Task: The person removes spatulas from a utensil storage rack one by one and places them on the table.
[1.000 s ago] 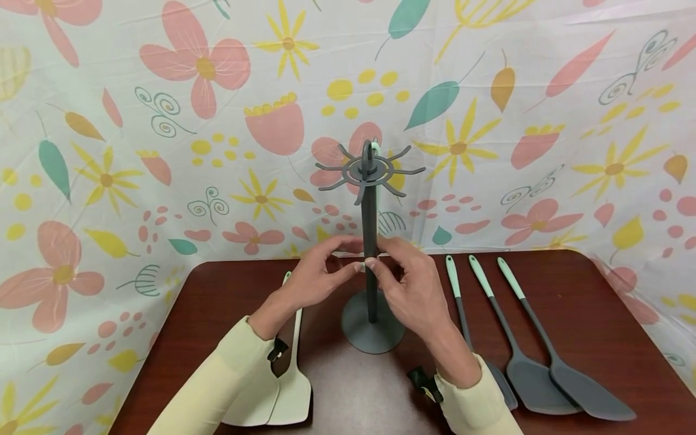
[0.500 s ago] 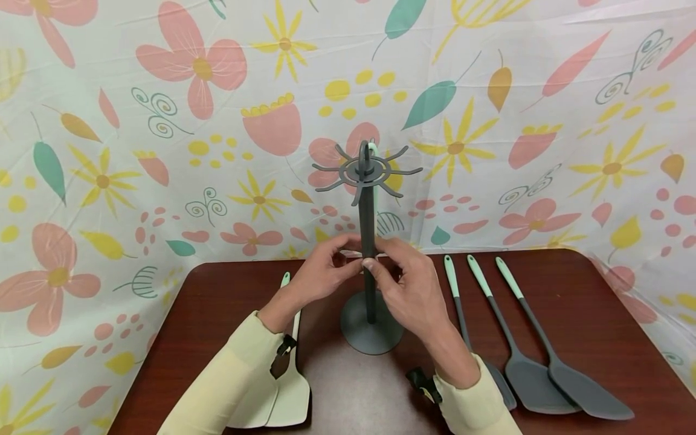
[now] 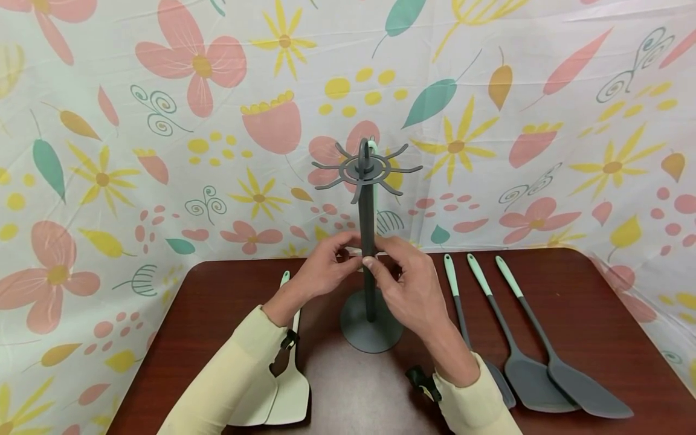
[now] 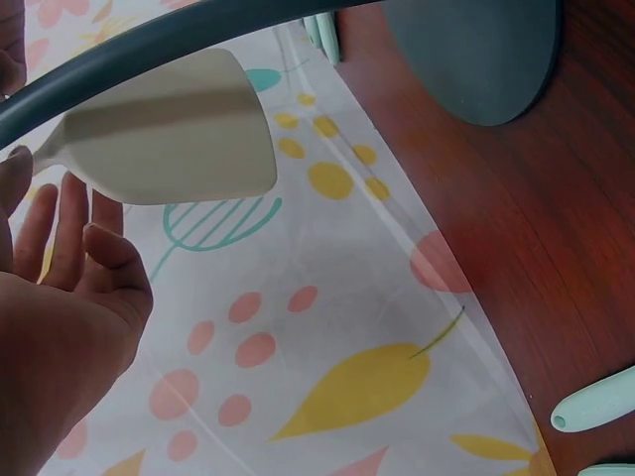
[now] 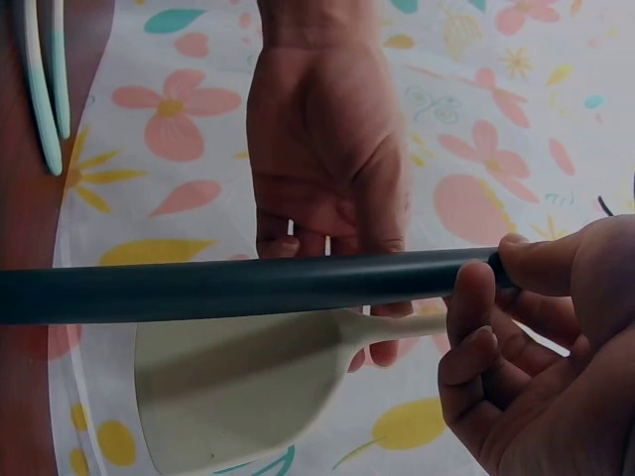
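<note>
A dark grey utensil stand (image 3: 367, 217) with a round base and a ring of hooks stands upright in the head view. Behind its post hangs a cream turner (image 5: 238, 387), its pale green handle end (image 3: 373, 147) up at the hooks. My left hand (image 3: 331, 263) reaches round behind the post. In the left wrist view, its thumb and fingers (image 4: 69, 228) pinch the turner's neck. My right hand (image 3: 410, 281) grips the post between thumb and curled fingers (image 5: 471, 297), close to the turner's handle. The post partly hides the contact.
Two cream turners (image 3: 290, 389) lie on the brown table (image 3: 212, 302) at the left, partly under the left sleeve. Several grey turners (image 3: 538, 383) with pale green handles lie at the right. A flowered cloth (image 3: 163, 181) hangs behind the table.
My left forearm has shifted slightly to the right, and the left thumb is a little nearer the post. The right hand and the stand stay almost where they were.
</note>
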Action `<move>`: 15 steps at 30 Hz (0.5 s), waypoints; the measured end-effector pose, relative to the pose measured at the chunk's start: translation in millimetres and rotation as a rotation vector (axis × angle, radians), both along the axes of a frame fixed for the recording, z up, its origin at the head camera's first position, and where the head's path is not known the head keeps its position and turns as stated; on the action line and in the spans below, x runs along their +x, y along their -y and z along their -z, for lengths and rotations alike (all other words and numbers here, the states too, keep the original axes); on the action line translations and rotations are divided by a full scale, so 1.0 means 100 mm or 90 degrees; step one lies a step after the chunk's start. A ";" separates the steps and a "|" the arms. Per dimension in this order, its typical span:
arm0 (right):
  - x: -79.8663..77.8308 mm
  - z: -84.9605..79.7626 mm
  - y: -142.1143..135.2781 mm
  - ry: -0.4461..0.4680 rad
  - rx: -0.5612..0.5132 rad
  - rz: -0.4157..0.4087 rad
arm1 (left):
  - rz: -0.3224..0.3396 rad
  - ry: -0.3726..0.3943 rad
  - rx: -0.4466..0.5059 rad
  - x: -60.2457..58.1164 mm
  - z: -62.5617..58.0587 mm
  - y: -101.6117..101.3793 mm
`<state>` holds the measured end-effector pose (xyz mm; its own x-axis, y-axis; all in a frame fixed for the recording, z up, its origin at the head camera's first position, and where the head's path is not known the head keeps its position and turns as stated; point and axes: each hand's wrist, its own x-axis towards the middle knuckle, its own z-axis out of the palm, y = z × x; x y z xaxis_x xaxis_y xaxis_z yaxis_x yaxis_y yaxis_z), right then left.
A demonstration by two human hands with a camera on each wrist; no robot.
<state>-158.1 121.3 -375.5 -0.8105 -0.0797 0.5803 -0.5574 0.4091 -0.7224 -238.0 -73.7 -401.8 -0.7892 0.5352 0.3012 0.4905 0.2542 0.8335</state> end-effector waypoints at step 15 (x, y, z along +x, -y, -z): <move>0.01 0.00 0.00 -0.004 0.004 -0.001 | 0.078 -0.003 0.061 -0.07 0.04 0.01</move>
<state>-157.5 121.3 -375.1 -0.8067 -0.0841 0.5849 -0.5624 0.4131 -0.7163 -245.0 -74.3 -405.4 -0.7184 0.5958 0.3590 0.5166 0.1113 0.8490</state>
